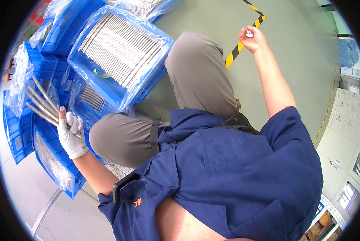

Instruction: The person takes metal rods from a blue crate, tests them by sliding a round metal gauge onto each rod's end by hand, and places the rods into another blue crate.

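Note:
My left hand [72, 138], in a white glove with some bare fingertip showing, is closed around several thin grey metal rods [42, 103]. The rods fan out up and to the left, beside the stacked blue crates. My right hand [257, 41] is bare and raised out to the far right. Its fingers curl around a small white piece with a dark spot [249, 34]; most of it is hidden, so its kind does not show. Nearer the middle, a plastic-lined blue crate [158, 72] holds a row of similar metal rods [121, 46].
More blue crates [51, 80] with clear plastic liners are stacked at the left. My bent knees [200, 72] are between the crates and the right arm. Yellow-black tape [236, 52] marks the green floor. Grey lockers [338, 136] line the right side.

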A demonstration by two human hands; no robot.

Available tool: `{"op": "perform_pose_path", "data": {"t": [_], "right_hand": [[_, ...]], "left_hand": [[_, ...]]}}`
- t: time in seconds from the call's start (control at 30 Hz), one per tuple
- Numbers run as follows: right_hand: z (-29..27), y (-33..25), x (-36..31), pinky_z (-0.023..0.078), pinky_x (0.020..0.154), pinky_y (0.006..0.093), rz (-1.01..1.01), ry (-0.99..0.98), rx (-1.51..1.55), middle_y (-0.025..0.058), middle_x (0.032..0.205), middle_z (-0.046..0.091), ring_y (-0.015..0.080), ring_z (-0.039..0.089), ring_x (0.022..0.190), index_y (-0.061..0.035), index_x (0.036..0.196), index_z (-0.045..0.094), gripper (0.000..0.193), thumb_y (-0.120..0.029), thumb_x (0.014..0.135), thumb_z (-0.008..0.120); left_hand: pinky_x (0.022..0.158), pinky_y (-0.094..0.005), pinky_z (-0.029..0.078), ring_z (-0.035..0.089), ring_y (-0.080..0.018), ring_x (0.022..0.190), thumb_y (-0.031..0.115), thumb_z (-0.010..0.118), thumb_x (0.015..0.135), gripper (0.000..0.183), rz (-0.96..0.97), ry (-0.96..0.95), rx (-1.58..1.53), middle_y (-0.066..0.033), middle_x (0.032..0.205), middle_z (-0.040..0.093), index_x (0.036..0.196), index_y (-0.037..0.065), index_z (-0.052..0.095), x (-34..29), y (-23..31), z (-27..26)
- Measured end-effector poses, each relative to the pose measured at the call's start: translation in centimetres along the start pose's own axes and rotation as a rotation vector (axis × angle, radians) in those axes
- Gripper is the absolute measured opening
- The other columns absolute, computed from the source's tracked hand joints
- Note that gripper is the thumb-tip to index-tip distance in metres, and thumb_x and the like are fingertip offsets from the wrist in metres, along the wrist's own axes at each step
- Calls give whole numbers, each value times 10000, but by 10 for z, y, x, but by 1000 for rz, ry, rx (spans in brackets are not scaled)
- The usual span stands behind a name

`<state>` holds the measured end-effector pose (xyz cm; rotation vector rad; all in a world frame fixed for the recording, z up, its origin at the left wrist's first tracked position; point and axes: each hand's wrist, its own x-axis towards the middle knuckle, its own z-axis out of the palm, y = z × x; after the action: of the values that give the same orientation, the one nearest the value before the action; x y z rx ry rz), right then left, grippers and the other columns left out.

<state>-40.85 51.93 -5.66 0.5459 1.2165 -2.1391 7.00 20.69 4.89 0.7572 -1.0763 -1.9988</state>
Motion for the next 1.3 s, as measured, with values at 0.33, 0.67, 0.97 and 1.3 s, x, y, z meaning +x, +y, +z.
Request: {"op": "perform_pose_path", "data": {"t": [0.33, 0.67, 0.97, 1.3], "right_hand": [[247, 68, -81, 394, 543, 190, 26, -1179, -656, -22, 737, 493, 52, 444, 616, 6, 1155, 474, 328, -119, 852, 462], [266, 148, -94, 415, 813, 265, 407, -1437, -487, 14, 967, 518, 108, 513, 916, -38, 1216, 383, 640, -345, 732, 666], [274, 149, -91, 428, 557, 224, 14, -804, -289, -3, 725, 537, 70, 500, 631, -72, 847, 552, 91, -162, 834, 557], [271, 165, -82, 424, 658, 234, -19, -929, -428, 2, 761, 554, 88, 519, 714, -90, 842, 548, 48, -138, 841, 545]], "left_hand": [[428, -202, 275, 306, -57, 430, 303, 565, 805, 340, -120, -211, 336, 41, 558, 376, 980, 29, 465, 45, -32, 105], [411, -186, 232, 316, -53, 452, 400, 654, 730, 504, -504, -567, 83, 12, 581, 398, 1001, 41, 427, 65, -57, 111], [783, -422, 478, 525, -293, 979, 484, 494, 805, 613, -505, -277, -742, -199, 1143, 482, 1216, 38, 404, 86, -85, 103], [786, -368, 446, 551, -216, 876, 316, 323, 909, 393, -288, -281, -508, -113, 974, 568, 1082, 11, 501, 83, -108, 102]]}}
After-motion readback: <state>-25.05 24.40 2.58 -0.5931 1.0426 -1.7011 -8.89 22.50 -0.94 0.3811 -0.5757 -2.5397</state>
